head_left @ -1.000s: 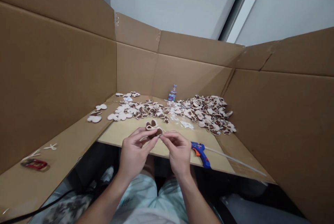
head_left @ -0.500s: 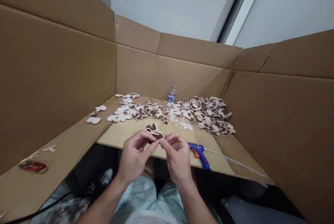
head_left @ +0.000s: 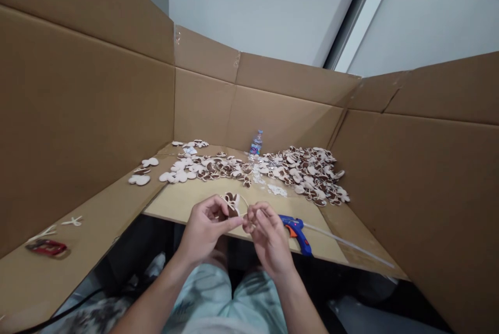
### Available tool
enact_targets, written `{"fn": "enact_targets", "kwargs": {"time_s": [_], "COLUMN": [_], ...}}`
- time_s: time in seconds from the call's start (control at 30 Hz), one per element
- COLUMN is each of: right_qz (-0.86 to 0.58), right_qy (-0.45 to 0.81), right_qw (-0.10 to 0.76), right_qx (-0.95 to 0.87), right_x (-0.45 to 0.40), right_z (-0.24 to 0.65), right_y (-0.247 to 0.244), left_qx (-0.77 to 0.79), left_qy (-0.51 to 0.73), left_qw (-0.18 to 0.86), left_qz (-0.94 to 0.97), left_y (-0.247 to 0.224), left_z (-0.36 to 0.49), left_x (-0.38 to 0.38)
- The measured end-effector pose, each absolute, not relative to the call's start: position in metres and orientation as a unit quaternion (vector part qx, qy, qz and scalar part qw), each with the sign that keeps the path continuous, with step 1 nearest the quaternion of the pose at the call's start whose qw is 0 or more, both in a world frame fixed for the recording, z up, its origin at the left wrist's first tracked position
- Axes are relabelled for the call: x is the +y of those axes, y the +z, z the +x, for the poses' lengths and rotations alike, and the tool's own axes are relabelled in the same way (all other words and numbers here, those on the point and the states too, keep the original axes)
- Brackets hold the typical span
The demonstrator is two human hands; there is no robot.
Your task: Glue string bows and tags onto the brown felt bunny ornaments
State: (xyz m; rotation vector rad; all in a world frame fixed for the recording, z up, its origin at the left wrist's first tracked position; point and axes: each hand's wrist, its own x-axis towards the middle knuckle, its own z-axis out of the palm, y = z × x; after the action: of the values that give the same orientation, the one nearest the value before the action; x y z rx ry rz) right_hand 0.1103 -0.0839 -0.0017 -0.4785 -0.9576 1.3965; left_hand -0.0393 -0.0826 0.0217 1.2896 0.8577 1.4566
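Between my hands is a brown fabric piece with a cream edge, rabbit-head shaped, with a cream bow point(head_left: 231, 203). My left hand point(head_left: 202, 230) is closed on it, its thumb stretched along the near side. A thin cream cord point(head_left: 245, 201) arcs from behind the piece toward my right hand point(head_left: 270, 238). Those right fingers are curled and pinched near the cord; the cord end between them is too small to see clearly. Just right of that hand lies a blue hot glue gun point(head_left: 298, 231) with an orange trigger and a long clear glue stick in its back.
Similar brown and cream pieces form a heap point(head_left: 307, 173) at the right back and a looser group point(head_left: 183, 170) at left. A plastic bottle point(head_left: 256, 143) stands behind. Red-handled snips point(head_left: 47, 247) and a cream bow point(head_left: 73, 221) lie left. Cardboard walls point(head_left: 288, 116) enclose the board.
The fabric piece has turned in my left hand, so its cream edge faces right. My right fingers have pulled slightly away from the left thumb and curled.
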Motion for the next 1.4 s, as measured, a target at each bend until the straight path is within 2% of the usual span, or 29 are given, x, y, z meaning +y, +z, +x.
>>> {"fn": "enact_targets", "kwargs": {"time_s": [0.1, 0.2, 0.43, 0.5, 0.73, 0.83, 1.07, 1.13, 1.23, 1.3, 1.37, 1.4], "right_qz": [-0.293, -0.355, -0.374, -0.383, -0.403, -0.413, -0.403, -0.398, -0.390, -0.426, -0.515, -0.565], "right_qy": [0.501, 0.421, 0.472, 0.479, 0.464, 0.456, 0.458, 0.473, 0.501, 0.451, 0.303, 0.209], "right_qw": [0.608, 0.530, 0.393, 0.389, 0.467, 0.483, 0.497, 0.445, 0.325, 0.369, 0.511, 0.552], "right_qx": [-0.541, -0.644, -0.694, -0.687, -0.635, -0.624, -0.617, -0.648, -0.701, -0.692, -0.617, -0.577], "right_x": [-0.082, -0.079, -0.079, -0.079, -0.078, -0.081, -0.092, -0.095, -0.095, -0.089, -0.082, -0.080], "right_z": [0.121, 0.136, 0.165, 0.169, 0.175, 0.176, 0.175, 0.173, 0.180, 0.195, 0.215, 0.226], "right_y": [-0.006, -0.005, -0.006, -0.010, -0.014, -0.008, 0.001, -0.003, -0.004, 0.002, 0.012, 0.017], "left_qx": [0.353, 0.371, 0.370, 0.371, 0.367, 0.362, 0.407, 0.419, 0.444, 0.459, 0.468, 0.472], "left_qy": [0.567, 0.500, 0.405, 0.393, 0.380, 0.416, 0.587, 0.605, 0.612, 0.614, 0.616, 0.619], "left_qw": [0.504, 0.525, 0.577, 0.583, 0.620, 0.575, 0.370, 0.336, 0.319, 0.311, 0.294, 0.284], "left_qz": [0.548, 0.581, 0.606, 0.606, 0.581, 0.605, 0.594, 0.588, 0.572, 0.562, 0.561, 0.559], "left_y": [0.017, 0.010, -0.007, -0.010, -0.002, 0.009, 0.024, 0.024, 0.024, 0.023, 0.021, 0.021], "left_z": [-0.035, -0.031, -0.022, -0.020, -0.026, -0.031, -0.049, -0.055, -0.064, -0.067, -0.068, -0.067], "left_x": [-0.079, -0.075, -0.072, -0.072, -0.076, -0.078, -0.076, -0.074, -0.071, -0.069, -0.068, -0.068]}}
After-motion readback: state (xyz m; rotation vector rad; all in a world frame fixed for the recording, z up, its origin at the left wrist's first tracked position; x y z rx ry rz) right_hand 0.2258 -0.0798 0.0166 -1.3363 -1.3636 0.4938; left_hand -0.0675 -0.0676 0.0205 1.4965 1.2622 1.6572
